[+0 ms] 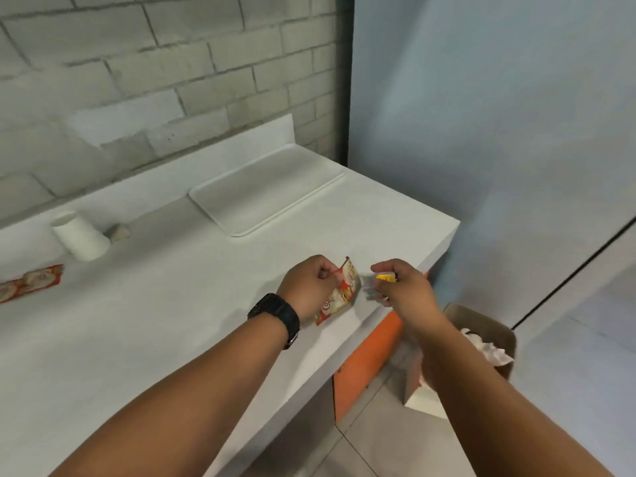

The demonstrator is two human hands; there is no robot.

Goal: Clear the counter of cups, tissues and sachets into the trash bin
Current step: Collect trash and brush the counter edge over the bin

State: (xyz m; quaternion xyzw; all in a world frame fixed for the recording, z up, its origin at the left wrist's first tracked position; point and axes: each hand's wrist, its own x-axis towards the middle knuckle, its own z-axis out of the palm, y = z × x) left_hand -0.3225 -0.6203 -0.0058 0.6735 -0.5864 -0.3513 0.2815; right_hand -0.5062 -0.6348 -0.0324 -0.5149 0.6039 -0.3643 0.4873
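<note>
We are pinching a red-and-white sachet [339, 292] in our left hand [309, 287], fingers curled round its upper edge, so that it is hanging just over the counter [172, 304] near the front right corner. Our right hand [401, 284] is gripping a small yellow piece [385, 277], probably another sachet or wrapper, with fingers curled shut around it; what it is exactly we cannot tell.

The trash bin [495, 328] is sitting on the floor below and to the right of that corner, already holding crumpled white tissue [485, 346], so we are judging the clearing as partly done. Still waiting on the counter are a white paper cup [82, 235] lying on its side at the far left, a small crumpled scrap [118, 232] just beside it, and a strip of red sachets [31, 282] at the left edge.

Both hands are working close to the counter's right edge, and the bin is lying just beyond it, with open floor around. The white tray [268, 191] is resting well behind, out of our way.
</note>
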